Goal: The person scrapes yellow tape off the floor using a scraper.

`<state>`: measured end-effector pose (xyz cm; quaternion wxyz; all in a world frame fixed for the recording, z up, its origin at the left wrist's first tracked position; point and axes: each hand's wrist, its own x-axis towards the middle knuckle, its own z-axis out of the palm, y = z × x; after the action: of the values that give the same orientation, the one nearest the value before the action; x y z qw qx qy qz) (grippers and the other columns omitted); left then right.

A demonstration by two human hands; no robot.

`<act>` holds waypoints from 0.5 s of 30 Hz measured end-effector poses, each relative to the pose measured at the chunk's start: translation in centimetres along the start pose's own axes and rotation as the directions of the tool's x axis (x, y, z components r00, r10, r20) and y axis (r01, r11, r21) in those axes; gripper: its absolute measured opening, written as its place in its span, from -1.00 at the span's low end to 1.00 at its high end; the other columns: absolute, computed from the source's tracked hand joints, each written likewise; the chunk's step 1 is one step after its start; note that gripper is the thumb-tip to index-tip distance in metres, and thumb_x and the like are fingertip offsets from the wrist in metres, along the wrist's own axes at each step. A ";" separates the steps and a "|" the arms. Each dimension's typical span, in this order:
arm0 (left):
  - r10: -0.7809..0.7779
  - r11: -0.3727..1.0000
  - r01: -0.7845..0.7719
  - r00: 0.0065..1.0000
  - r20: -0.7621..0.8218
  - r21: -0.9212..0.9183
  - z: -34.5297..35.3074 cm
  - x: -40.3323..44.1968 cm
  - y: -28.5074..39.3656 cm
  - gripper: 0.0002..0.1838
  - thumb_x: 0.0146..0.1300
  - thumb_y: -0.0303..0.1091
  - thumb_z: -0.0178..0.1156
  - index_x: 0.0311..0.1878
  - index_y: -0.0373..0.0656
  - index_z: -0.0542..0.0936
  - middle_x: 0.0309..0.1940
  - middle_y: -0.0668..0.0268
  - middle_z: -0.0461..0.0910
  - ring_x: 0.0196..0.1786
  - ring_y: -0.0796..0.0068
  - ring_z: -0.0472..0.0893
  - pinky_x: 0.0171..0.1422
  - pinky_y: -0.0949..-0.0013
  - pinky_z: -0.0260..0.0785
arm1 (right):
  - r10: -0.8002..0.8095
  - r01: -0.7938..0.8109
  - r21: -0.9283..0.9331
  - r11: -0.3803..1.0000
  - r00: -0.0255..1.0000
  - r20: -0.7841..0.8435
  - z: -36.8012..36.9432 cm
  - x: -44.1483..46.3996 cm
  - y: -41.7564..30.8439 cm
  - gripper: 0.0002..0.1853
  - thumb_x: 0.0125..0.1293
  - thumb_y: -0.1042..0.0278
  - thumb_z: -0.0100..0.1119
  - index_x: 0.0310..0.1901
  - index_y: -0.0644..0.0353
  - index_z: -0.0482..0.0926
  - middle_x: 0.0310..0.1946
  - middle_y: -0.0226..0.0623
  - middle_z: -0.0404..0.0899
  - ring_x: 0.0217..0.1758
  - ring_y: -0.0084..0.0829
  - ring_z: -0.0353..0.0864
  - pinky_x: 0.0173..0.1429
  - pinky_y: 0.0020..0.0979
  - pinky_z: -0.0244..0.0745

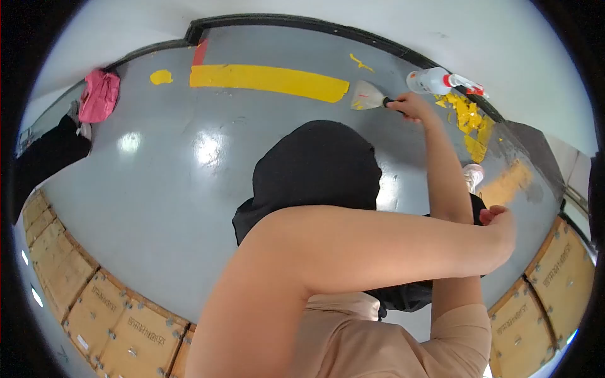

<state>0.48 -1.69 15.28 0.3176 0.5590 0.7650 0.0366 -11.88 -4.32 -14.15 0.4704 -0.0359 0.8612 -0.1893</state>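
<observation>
My right hand [413, 107] is closed round the dark handle of a scraper [367, 96]. Its wide blade, with yellow bits on it, lies at the floor close to the right end of a yellow tape strip [271, 80]. Across my right forearm reaches my left arm, and my left hand [500, 232] hangs beside it with loosely curled fingers; nothing shows in them. A thin yellow scrap [361, 62] lies just beyond the blade. Peeled yellow pieces [467, 116] are heaped right of my right hand, near a spray bottle [432, 82] with a red and white head.
A black skirting [328, 28] edges the white wall ahead. Red tape [200, 53] and a yellow patch [161, 77] mark the grey floor [170, 189]. A person's dark leg [53, 148] and a pink item [99, 96] are at left. Wooden boxes [132, 331] line the back.
</observation>
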 end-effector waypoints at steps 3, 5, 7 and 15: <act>0.006 1.000 -0.006 1.000 0.005 -0.003 0.0 1.0 0.2 -0.68 -0.05 -0.42 0.29 -0.14 -0.13 0.65 -0.13 0.15 0.61 -0.05 0.12 0.58 -0.14 0.14 0.49 | 0.071 -0.071 -0.017 0.997 0.997 0.036 -1.4 -0.4 1.1 -0.60 0.11 -0.07 0.21 -0.39 0.17 0.58 -0.75 -0.44 0.40 -0.77 -0.57 0.33 -0.71 -0.48 0.17; 0.011 1.000 -0.011 1.000 0.005 0.011 -0.2 1.6 0.4 -0.68 -0.06 -0.41 0.30 -0.14 -0.12 0.65 -0.13 0.14 0.61 -0.06 0.12 0.58 -0.13 0.13 0.49 | 0.050 -0.049 -0.025 0.998 0.998 0.047 -1.5 0.1 0.7 -0.60 0.10 -0.07 0.21 -0.41 0.18 0.58 -0.75 -0.42 0.41 -0.76 -0.54 0.37 -0.70 -0.47 0.20; 0.013 1.000 -0.013 1.000 0.008 0.014 -0.3 1.7 0.3 -0.67 -0.06 -0.41 0.30 -0.14 -0.12 0.65 -0.13 0.14 0.61 -0.06 0.12 0.58 -0.13 0.13 0.49 | -0.018 0.023 -0.155 0.988 0.999 0.033 -0.1 1.4 -2.0 -0.60 0.09 -0.06 0.23 -0.40 0.19 0.59 -0.73 -0.40 0.43 -0.73 -0.51 0.41 -0.68 -0.46 0.24; -0.006 0.999 0.005 1.000 0.018 0.041 -0.3 3.9 1.1 -0.66 -0.07 -0.38 0.31 -0.12 -0.11 0.65 -0.13 0.14 0.61 -0.08 0.11 0.59 -0.12 0.11 0.49 | -0.117 0.099 -0.271 0.957 0.992 -0.052 -1.2 1.1 -1.9 -0.58 0.07 -0.08 0.22 -0.38 0.18 0.62 -0.67 -0.33 0.52 -0.63 -0.44 0.52 -0.51 -0.37 0.39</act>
<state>0.53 2.21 14.23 0.3133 0.5635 0.7642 0.0148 -13.73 -6.01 -13.71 0.4209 -0.1398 0.8910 -0.0974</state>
